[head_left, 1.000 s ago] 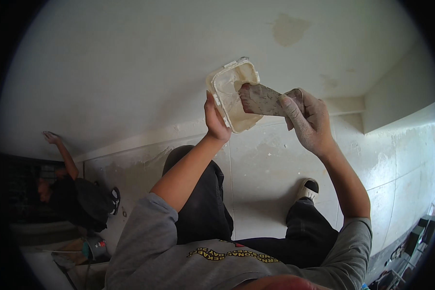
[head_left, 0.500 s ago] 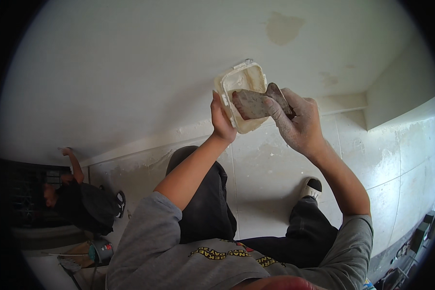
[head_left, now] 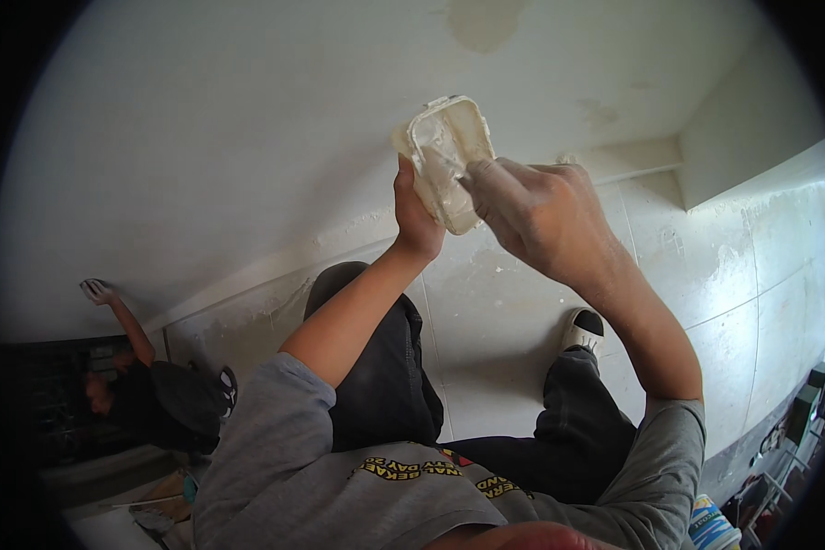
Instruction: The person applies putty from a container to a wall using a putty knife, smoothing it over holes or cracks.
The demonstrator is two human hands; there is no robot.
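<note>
A rectangular plastic container point(head_left: 487, 137) with off-white paste smeared inside is held up in front of the wall. My left hand point(head_left: 418, 218) grips its left side, the thumb along the outer wall. In my closed right hand point(head_left: 545, 211) is a putty knife point(head_left: 443, 159), its blade seen nearly edge-on inside the container. Most of the handle is hidden by my fingers, which are dusted with pale powder.
A pale wall point(head_left: 247, 137) with a beige patch point(head_left: 486, 23) rises ahead, above a tiled floor point(head_left: 486, 321). At far left another person point(head_left: 179, 394) reaches a hand to the wall. A bucket point(head_left: 713, 524) and clutter stand lower right.
My right hand has rolled over, turning the putty knife's blade from broad side to nearly edge-on in the container. The container has shifted slightly up and left. The other person's hand moved left.
</note>
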